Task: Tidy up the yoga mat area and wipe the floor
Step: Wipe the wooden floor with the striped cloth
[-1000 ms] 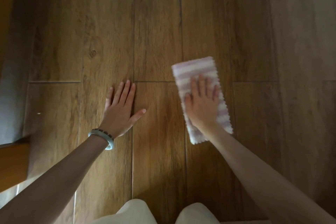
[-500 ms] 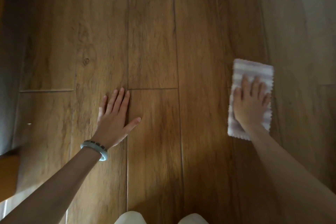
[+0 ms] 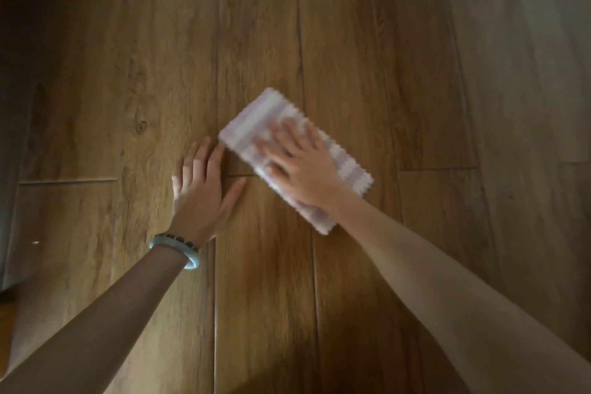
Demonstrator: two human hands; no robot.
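A folded cloth [image 3: 256,125] with pink and white stripes lies flat on the wooden plank floor [image 3: 351,41], turned diagonally. My right hand [image 3: 300,166] presses down on it with fingers spread, palm on the cloth. Just to the left, my left hand [image 3: 201,189] rests flat on the floor, fingers apart, holding nothing; its fingertips almost touch the cloth's near corner. A pale blue bangle [image 3: 179,253] sits on the left wrist. No yoga mat is in view.
A grey vertical surface [image 3: 9,169] runs along the left edge. Bare wood planks stretch ahead and to the right. The lower right of the floor lies in shadow.
My right hand has swept the cloth from the right back to the left, close to my left hand, and the cloth has turned diagonal. The left hand has stayed planted.
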